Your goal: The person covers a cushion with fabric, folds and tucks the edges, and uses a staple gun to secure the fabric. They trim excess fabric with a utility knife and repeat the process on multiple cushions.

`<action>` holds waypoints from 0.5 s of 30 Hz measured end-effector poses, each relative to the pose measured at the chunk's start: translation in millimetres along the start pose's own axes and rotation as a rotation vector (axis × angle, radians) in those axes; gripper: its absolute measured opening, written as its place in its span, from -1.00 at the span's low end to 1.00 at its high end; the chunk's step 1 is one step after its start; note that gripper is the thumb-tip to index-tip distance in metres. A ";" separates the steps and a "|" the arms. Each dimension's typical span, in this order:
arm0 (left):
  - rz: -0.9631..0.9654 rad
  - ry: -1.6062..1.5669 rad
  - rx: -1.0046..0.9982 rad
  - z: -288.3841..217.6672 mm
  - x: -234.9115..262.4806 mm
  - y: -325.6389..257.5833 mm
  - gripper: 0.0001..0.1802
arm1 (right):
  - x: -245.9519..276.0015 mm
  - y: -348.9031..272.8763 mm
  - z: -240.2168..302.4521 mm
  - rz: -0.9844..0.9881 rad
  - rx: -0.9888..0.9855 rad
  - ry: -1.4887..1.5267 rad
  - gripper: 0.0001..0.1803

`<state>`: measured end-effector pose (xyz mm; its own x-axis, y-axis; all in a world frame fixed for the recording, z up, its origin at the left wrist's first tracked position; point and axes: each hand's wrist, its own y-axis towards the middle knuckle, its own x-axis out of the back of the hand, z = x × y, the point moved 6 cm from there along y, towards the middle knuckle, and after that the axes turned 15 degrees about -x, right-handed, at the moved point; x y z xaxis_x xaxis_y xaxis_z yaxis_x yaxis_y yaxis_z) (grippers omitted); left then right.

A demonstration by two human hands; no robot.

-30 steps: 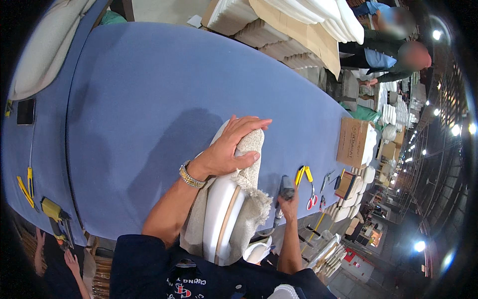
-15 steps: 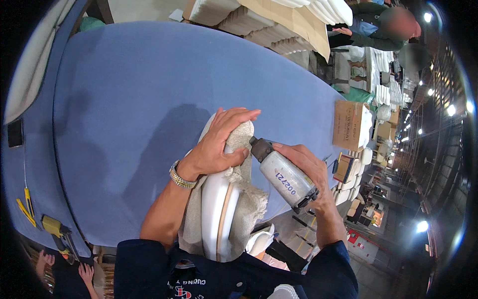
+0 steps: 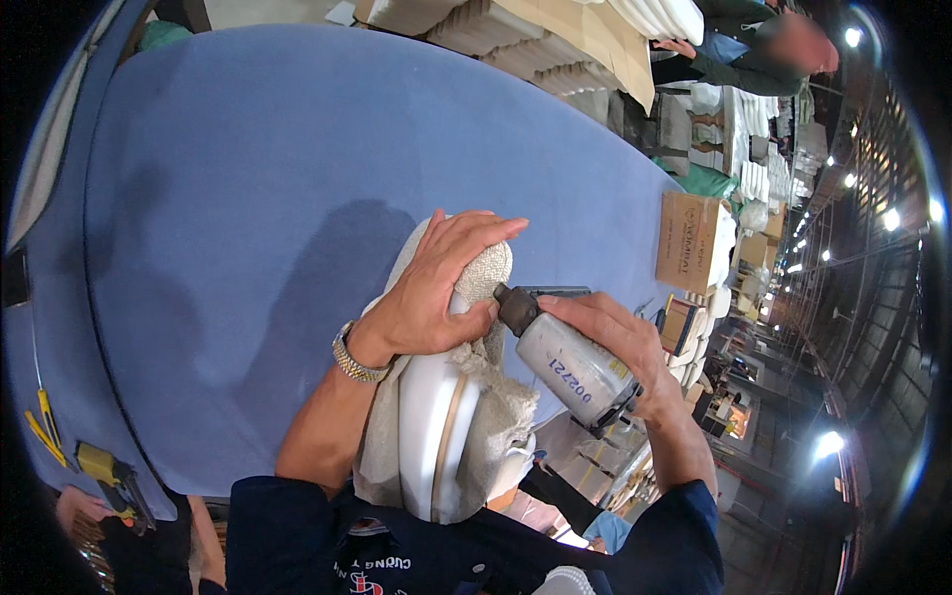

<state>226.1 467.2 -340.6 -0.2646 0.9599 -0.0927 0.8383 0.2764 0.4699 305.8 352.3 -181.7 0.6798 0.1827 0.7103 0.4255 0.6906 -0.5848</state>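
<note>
A curved padded piece stands in front of me, with white foam (image 3: 421,416) along its side and a thin tan strip down the middle. Beige woven fabric (image 3: 511,392) wraps its top and hangs loose with a frayed edge. My left hand (image 3: 426,293), a metal watch at its wrist, clasps the upper end, thumb pressing the fabric fold. In my right hand (image 3: 620,342) is a silver and black staple gun (image 3: 570,367), gripped with its dark nose against or very near the fabric beside my left thumb. The palm side of the right grip is hidden.
A blue-covered table (image 3: 248,169) spreads beyond the piece. At left lie a yellow-handled hand tool (image 3: 48,426) and another yellow and black tool (image 3: 114,481). A cardboard box (image 3: 684,238) stands right; a co-worker (image 3: 739,59) is by stacked white pieces (image 3: 466,40). Another person's arms show lower left.
The staple gun has turned slightly, showing more of its black bar behind the nose. My left hand keeps its hold on the padded piece. The other person's arms at lower left have shifted.
</note>
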 end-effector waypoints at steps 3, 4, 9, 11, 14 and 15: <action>0.009 0.000 0.004 0.7 -0.8 1.0 -0.04 | 3.2 5.0 0.3 0.006 -0.012 -0.003 -0.14; 0.014 -0.007 0.007 -1.0 0.1 2.6 -0.04 | 4.2 7.2 1.4 0.017 -0.017 -0.001 -0.13; 0.019 0.016 0.041 1.1 -0.3 1.6 0.01 | 5.9 18.1 4.8 0.077 -0.057 -0.020 -0.09; 0.028 0.033 0.039 3.0 -2.7 1.4 0.04 | 8.3 22.9 5.0 0.112 -0.091 -0.030 -0.09; 0.018 0.074 0.026 6.5 -7.8 1.0 0.05 | 13.6 36.1 -0.8 0.158 -0.048 -0.023 -0.10; 0.020 0.078 0.025 6.8 -7.6 2.3 -0.02 | 18.1 42.6 -0.5 0.163 -0.015 -0.022 -0.11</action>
<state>233.3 460.9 -344.8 -0.2833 0.9589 -0.0148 0.8551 0.2596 0.4489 336.5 384.7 -194.0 0.7276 0.3065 0.6137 0.3199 0.6399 -0.6988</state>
